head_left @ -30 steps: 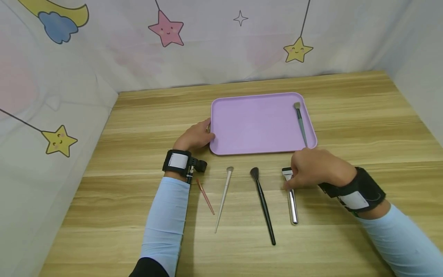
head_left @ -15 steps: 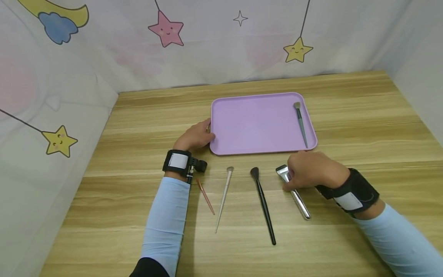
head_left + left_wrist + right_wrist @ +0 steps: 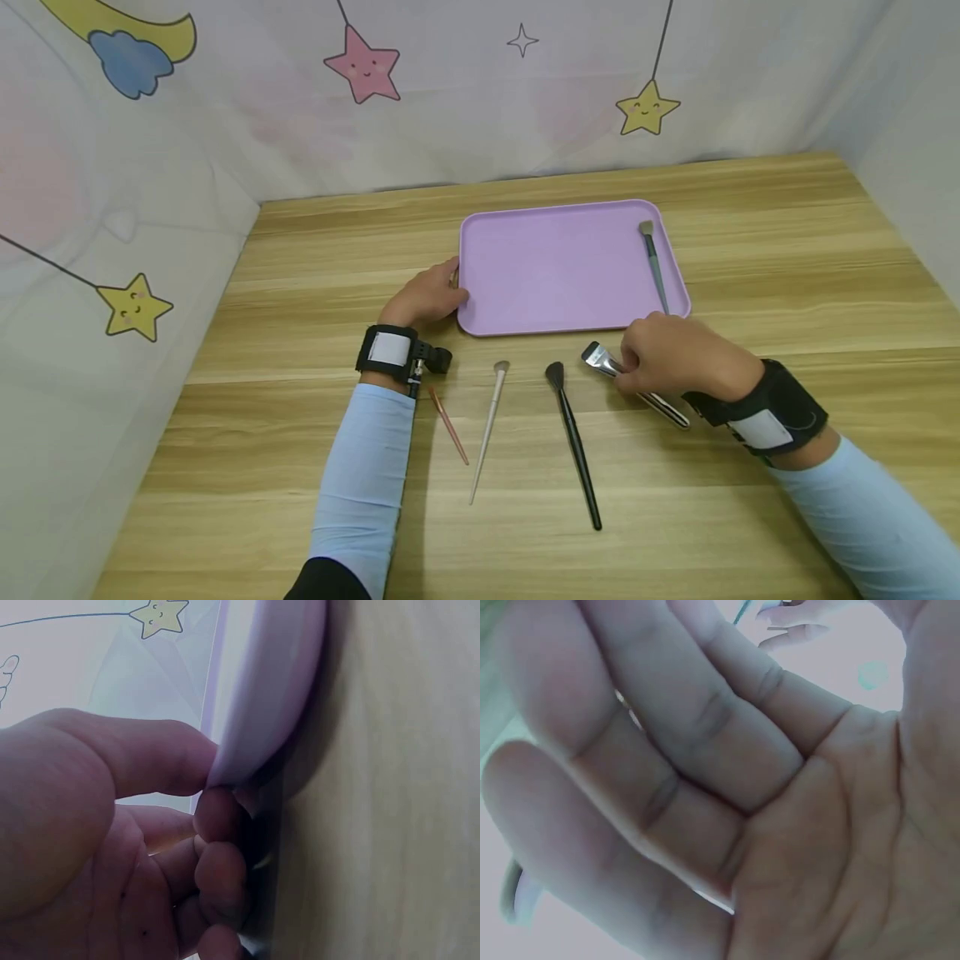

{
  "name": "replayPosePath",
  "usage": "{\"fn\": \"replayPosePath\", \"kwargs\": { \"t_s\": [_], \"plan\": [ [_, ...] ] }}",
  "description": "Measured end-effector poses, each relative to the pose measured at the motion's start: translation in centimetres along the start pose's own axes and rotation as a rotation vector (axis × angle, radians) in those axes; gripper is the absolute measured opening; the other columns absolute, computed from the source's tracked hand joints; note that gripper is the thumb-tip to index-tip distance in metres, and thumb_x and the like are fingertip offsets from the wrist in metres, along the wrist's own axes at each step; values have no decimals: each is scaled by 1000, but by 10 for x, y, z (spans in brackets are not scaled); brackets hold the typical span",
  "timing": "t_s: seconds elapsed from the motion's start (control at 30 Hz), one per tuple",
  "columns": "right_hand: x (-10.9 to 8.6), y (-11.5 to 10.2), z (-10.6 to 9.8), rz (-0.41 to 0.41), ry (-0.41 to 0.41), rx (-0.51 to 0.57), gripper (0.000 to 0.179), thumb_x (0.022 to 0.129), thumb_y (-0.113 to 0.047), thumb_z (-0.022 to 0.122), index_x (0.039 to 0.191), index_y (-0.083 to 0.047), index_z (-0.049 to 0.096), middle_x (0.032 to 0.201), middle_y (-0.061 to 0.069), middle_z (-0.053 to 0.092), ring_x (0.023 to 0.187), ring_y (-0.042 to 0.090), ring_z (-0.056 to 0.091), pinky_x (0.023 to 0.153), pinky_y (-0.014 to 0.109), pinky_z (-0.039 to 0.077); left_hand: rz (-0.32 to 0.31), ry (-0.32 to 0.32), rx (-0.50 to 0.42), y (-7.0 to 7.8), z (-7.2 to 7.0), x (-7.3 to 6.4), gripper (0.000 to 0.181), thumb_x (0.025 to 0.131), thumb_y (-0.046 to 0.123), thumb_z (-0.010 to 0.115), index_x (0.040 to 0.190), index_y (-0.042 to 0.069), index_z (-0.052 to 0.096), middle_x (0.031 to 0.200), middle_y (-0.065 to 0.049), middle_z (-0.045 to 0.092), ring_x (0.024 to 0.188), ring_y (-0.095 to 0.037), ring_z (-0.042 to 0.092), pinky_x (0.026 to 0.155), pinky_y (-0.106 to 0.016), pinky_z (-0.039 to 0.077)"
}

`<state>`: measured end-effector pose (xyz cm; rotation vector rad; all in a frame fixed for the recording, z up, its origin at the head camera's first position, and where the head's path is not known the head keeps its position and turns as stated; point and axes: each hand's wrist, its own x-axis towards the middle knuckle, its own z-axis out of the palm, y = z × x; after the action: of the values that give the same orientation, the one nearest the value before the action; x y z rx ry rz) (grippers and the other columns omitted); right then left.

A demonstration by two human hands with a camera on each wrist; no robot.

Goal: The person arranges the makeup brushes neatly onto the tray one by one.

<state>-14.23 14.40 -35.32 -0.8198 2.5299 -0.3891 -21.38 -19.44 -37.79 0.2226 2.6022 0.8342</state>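
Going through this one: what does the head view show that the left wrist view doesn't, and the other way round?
Only the head view shows the right hand holding the silver brush, the green brush in the purple tray, and the black brush, white brush and pink brush.

Only the left wrist view shows the palm of the left hand.

Both show that hand holding the tray's edge, the wooden table and a yellow star.

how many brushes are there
5: green brush on the tray, silver brush in the right hand; pink brush, white brush and black brush on the table. Others may be hidden.
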Motion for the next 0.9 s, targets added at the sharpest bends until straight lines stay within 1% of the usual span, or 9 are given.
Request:
{"fn": "replayPosePath", "kwargs": {
  "t_s": [0.2,0.27,0.43,0.57,0.73,0.9],
  "plan": [
    [1,1,-1,3,22,21,27,78,-19,73,57,-17,56,55,-7,47,49,10,44,45,26,32,4,1,8,-1,0,1,73,95,17,47,161,2,20,151,-18,43,120,-32,45,105,-43,35],
    [1,1,-1,2,31,21,24,78,-19,73,59,-17,58,57,-6,48,51,11,46,46,27,34,-1,1,10,-1,0,1,73,95,18,47,161,3,20,152,-18,43,120,-31,45,105,-43,35],
    [1,1,-1,-32,72,33,15,77,-17,73,67,-16,62,62,-5,53,54,12,48,48,29,39,-13,5,9,-1,1,1,73,95,18,48,161,4,20,152,-17,42,120,-32,45,103,-43,36],
    [2,3,-1,-43,104,53,10,76,-16,73,72,-14,65,63,-4,54,54,11,49,49,29,40,-15,10,8,-1,1,0,73,95,18,48,161,4,21,151,-17,44,119,-32,46,102,-42,36],
    [3,4,-2,-56,142,63,8,76,-14,73,75,-12,65,65,-4,53,55,11,47,50,30,38,-17,10,8,0,1,0,73,95,17,48,161,4,21,150,-17,45,117,-32,47,101,-42,37],
    [3,6,-3,-47,152,87,7,76,-12,71,76,-11,64,63,-4,53,53,11,48,49,29,39,-16,13,10,0,1,0,73,95,18,48,161,5,21,151,-17,45,117,-32,47,101,-43,37]
  ]
}}
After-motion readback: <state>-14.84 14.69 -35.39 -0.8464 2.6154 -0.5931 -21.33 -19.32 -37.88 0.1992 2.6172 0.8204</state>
